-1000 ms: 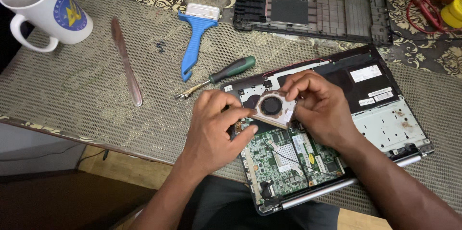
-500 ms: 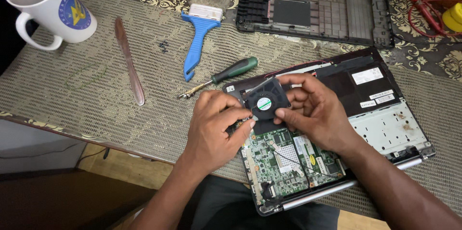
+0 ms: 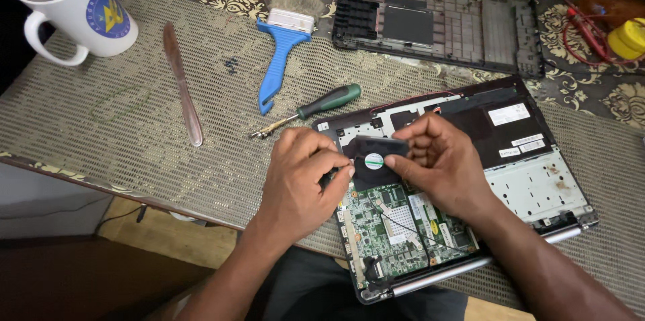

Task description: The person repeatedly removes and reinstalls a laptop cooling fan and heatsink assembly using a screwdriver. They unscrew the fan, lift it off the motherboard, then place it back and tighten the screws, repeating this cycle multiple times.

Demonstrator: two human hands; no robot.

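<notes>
Both my hands were on the small black cooling fan, held just above the opened laptop, over its upper left corner. My left hand pinched the fan's left edge, thumb and forefinger pressed together on it, the other fingers curled under. My right hand gripped the right edge, fingertips pressed on the top face beside the round green-and-white label at the hub. The fan sat tilted, label side facing up at me.

Beneath it lay the green circuit board, exposed, a thin black wire running across it. The laptop's dark battery panel and bare metal tray sat to the right of my right hand.

On the woven mat: a green-handled screwdriver just beyond my left hand, tip pointing left; a blue-handled brush farther up; a slim metal pry blade well to the left; a few small black screws between blade and brush. White mug at the far left corner. The removed black bottom cover lay beyond the laptop.
</notes>
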